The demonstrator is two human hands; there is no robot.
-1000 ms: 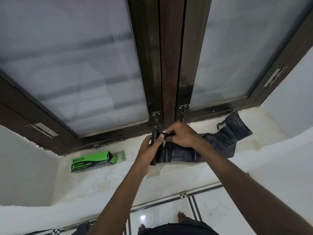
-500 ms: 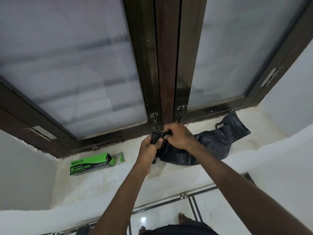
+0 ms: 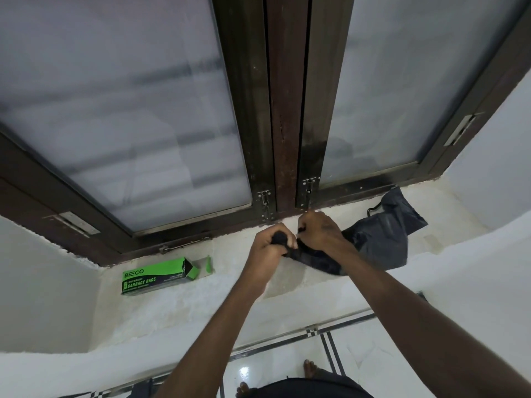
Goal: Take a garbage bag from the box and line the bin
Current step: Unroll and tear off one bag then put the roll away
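A green garbage bag box (image 3: 155, 277) lies on the white window sill at the left, its right end flap open. My left hand (image 3: 268, 245) is clenched around a black roll of garbage bags (image 3: 280, 239). Right beside it, my right hand (image 3: 320, 229) grips the black garbage bag (image 3: 382, 239) where it meets the roll. The rest of that bag trails to the right, spread crumpled over the sill. No bin is in view.
A dark wooden window frame (image 3: 284, 110) with frosted panes rises directly behind the sill (image 3: 201, 305). Two metal latches (image 3: 265, 205) sit just above my hands. White walls close in the sill on both sides. Tiled floor and bare feet show below.
Both hands have closed tighter together on the roll and bag and drawn slightly toward the window frame. The bag's near end has bunched up under my right hand.
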